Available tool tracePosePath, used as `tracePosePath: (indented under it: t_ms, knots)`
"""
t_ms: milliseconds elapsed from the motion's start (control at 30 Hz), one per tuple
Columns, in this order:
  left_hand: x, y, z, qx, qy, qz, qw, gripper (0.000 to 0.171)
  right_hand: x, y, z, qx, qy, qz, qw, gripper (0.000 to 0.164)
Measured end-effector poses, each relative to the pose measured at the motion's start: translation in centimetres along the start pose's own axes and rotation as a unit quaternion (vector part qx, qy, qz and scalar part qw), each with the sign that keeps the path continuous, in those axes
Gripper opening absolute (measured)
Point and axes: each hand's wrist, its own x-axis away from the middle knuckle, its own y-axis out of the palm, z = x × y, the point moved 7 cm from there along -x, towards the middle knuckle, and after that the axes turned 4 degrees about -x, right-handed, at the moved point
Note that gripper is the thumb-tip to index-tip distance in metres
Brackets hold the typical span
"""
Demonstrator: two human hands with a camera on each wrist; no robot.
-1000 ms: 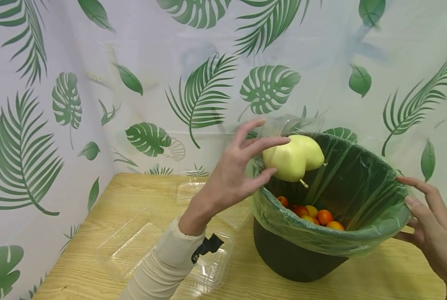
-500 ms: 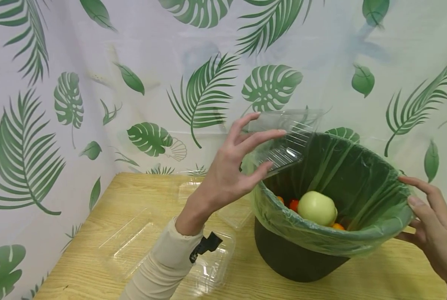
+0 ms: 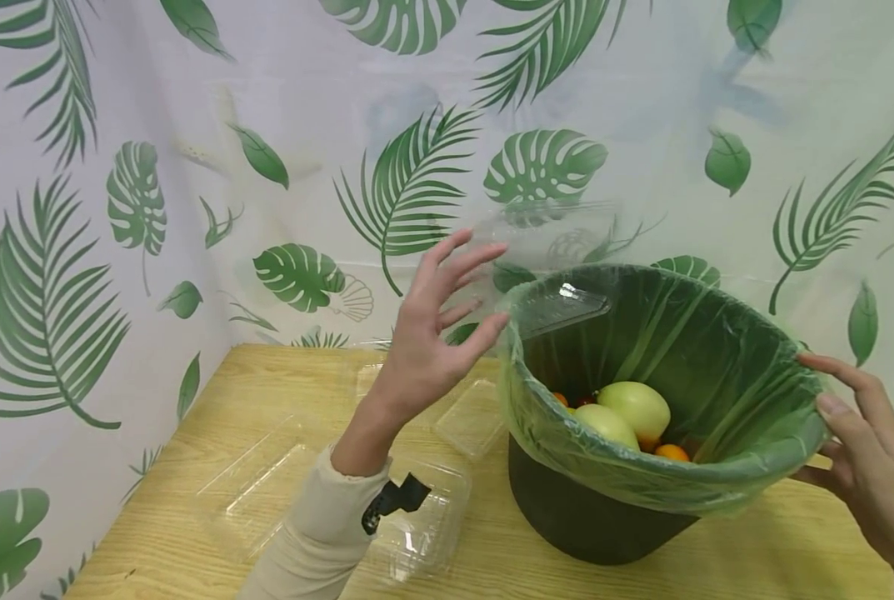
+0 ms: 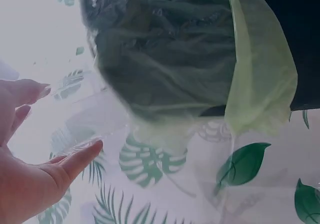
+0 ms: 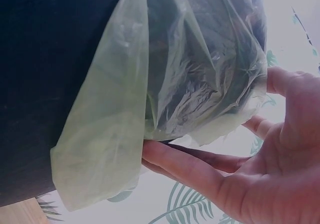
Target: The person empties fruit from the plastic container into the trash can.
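Note:
My left hand (image 3: 435, 321) holds a clear plastic container (image 3: 566, 308) by one end, thumb and fingers spread about it. The container is tilted above the left rim of a dark bin (image 3: 596, 508). A thin green bag (image 3: 716, 483) lines the bin and folds over its rim. Two pale yellow-green, pear-like fruits (image 3: 634, 408) lie inside, with smaller orange and red fruits (image 3: 671, 452) partly hidden around them. My right hand (image 3: 866, 458) grips the bin's right rim through the bag. In the right wrist view, its fingers (image 5: 185, 169) reach in under the bag's fold.
Several clear plastic trays (image 3: 267, 492) lie on the wooden table (image 3: 169, 517), left of the bin and partly under the left forearm. A leaf-patterned sheet (image 3: 304, 192) hangs behind and along the left side.
The two pale fruits have dropped from the container into the bin. My left hand has then moved left with the container, its fingers spreading a little. My right hand stays on the rim.

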Motion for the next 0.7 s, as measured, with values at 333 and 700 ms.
tracePosePath:
  t_ms: [333, 700]
  knots:
    - [3.3, -5.2, -2.5, 0.118, -0.048, 0.087, 0.9880, 0.062, 0.2, -0.2, 0.0, 0.011, 0.011, 0.011, 1.000, 0.054]
    - [7.7, -11.7, -4.6, 0.091, -0.111, 0.146, 0.9789, 0.062, 0.1, -0.1, 0.1, -0.008, 0.014, 0.007, 1.000, 0.053]
